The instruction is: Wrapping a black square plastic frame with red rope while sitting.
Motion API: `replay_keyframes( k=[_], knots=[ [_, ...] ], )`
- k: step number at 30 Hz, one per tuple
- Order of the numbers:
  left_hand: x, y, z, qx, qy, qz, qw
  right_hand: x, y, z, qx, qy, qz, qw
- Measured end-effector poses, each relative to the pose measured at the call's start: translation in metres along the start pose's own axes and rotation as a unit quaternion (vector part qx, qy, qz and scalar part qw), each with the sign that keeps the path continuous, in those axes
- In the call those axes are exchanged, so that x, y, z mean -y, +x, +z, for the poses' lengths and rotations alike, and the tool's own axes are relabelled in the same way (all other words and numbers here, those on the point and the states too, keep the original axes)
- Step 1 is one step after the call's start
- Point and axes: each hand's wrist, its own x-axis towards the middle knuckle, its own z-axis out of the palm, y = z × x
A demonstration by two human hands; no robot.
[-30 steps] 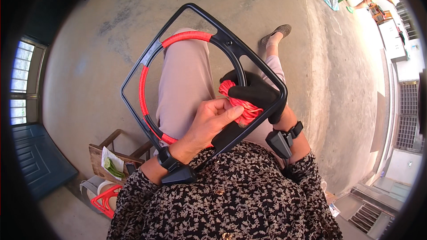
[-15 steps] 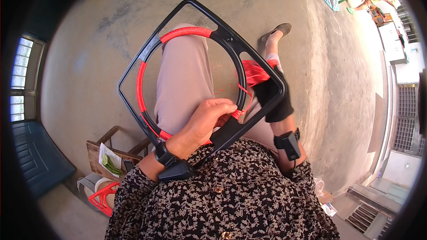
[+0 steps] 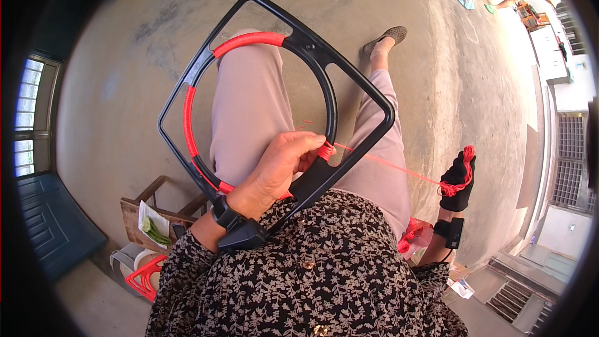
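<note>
Right now, your left grip point(image 3: 281, 165) is staying closed around the ring of the black frame point(image 3: 312, 51), thumb and fingers pinching it at a short red wrapping point(image 3: 324, 151), while your gloved right grip point(image 3: 457, 181) is clutching a bundle of red cord point(image 3: 468, 165) well out to your right. Between them a red strand point(image 3: 405, 170) is running straight, the frame is lying over your thighs, and a wooden stool point(image 3: 138, 213) is standing on your left.
</note>
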Motion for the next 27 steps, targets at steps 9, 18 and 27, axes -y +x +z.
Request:
replay_keyframes(
  k=[9,18,27],
  knots=[
    [0.004,0.003,-0.003,0.01,0.063,0.078,0.995,-0.02,0.014,0.027,-0.08,-0.104,0.079,0.988],
    [0.01,0.006,-0.001,0.03,0.089,0.113,0.989,-0.082,0.001,0.197,0.312,-0.098,0.187,0.926],
    [0.006,0.004,0.007,-0.03,0.167,0.114,0.979,-0.122,0.01,0.202,0.53,-0.101,-0.067,0.839]
  ],
)
